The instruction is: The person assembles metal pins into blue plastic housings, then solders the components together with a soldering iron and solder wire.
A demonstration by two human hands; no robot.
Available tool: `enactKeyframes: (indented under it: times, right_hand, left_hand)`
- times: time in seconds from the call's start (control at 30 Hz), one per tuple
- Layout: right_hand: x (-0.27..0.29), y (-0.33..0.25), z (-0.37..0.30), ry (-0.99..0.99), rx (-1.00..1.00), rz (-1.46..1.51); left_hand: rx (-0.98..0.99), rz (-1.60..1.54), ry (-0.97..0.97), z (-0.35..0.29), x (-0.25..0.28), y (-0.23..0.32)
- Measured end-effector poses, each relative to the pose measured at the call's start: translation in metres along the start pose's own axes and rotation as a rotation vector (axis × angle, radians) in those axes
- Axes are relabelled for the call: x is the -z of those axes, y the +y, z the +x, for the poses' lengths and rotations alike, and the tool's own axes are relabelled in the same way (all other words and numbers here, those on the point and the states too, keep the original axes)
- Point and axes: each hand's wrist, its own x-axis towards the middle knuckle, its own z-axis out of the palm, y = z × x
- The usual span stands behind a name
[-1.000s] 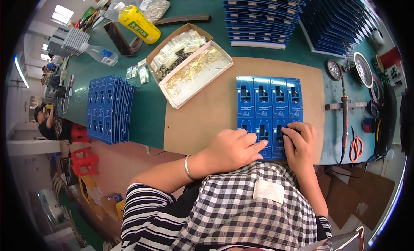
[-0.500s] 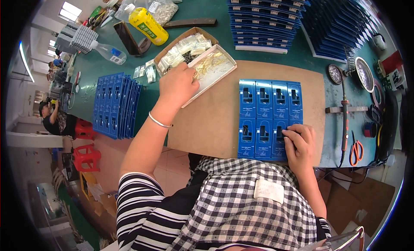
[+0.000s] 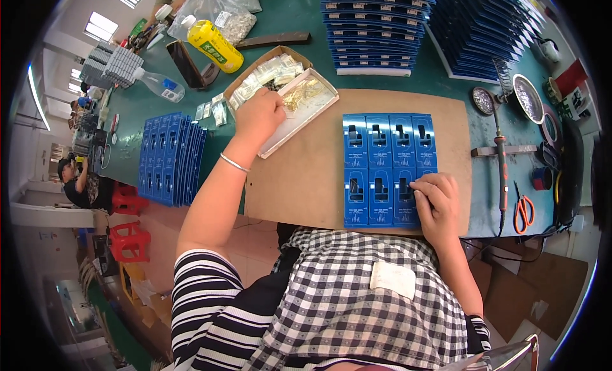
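Note:
My left hand [image 3: 260,118] is at the shallow white tray [image 3: 305,121], its fingers curled together beside a pile of thin gold-coloured pins [image 3: 303,92]. Whatever its fingertips hold is too small to make out. A blue circuit board panel [image 3: 390,169] with two rows of dark cut-outs lies flat in front of me. At its lower right, my right hand [image 3: 438,204] rests with fingers bent, thumb and forefinger drawn together over a cut-out. Anything between them is hidden. Behind the tray is a cardboard box [image 3: 231,92] with small clear packets [image 3: 268,70].
A brown board [image 3: 293,186] covers the green table's near part. Blue panels stand at left [image 3: 167,157], with tall stacks [image 3: 376,33] behind. At right lie a soldering iron [image 3: 502,173] and orange-handled scissors [image 3: 524,215]. A yellow bottle [image 3: 213,45] stands beyond the box.
The whole view has shifted slightly, so the table's things appear a little further left. Both hands stay in nearly the same places over the tray and the panel.

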Motion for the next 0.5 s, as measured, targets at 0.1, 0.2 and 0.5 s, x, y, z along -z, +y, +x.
enactKeyframes:
  times: [0.1, 0.2, 0.5]
  right_hand:
    - [-0.001, 0.002, -0.001, 0.002, -0.002, 0.021]
    - [-0.003, 0.004, -0.003, 0.030, 0.008, 0.032]
    - [-0.002, 0.006, -0.003, 0.049, -0.017, 0.050]
  left_hand:
    - [0.051, -0.215, -0.035, 0.004, 0.000, -0.010]
    - [0.042, -0.292, -0.009, -0.002, 0.002, -0.010]
    - [0.346, -0.938, -0.098, -0.014, 0.007, -0.001]
